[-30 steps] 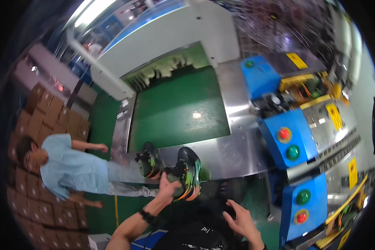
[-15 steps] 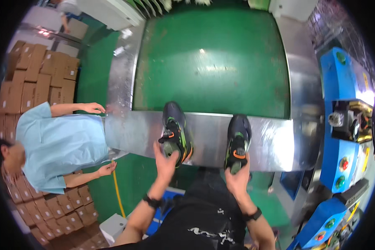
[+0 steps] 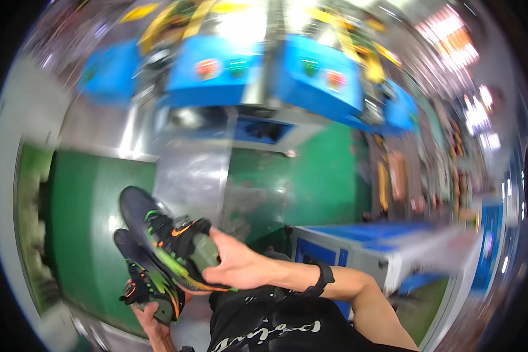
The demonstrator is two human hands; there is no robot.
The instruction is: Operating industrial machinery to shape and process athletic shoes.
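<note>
My right hand (image 3: pixel 237 261) grips a dark shoe (image 3: pixel 167 237) by its heel. This shoe has green stripes, orange accents and an olive-green block, which looks like a shoe last (image 3: pixel 205 253), filling its opening. Below and to its left, my left hand (image 3: pixel 149 318) holds a matching shoe (image 3: pixel 148 280) at the heel end, part of it hidden behind the first. Both shoes are lifted, toes pointing up and left, over a green conveyor belt and its metal edge. The left fingers are partly covered by the shoe.
The green belt (image 3: pixel 82 223) lies at left, bordered by a metal frame (image 3: pixel 188 158). Blue machines (image 3: pixel 211 76) with red and green buttons line the far side. A white-and-blue cabinet (image 3: pixel 358 243) stands right of my arm, with green floor (image 3: pixel 328 170) behind it. Motion blurs the surroundings.
My view has swung right toward the blue machines, and the co-worker has left the picture. Both shoes came up off the metal edge and are now close together at left.
</note>
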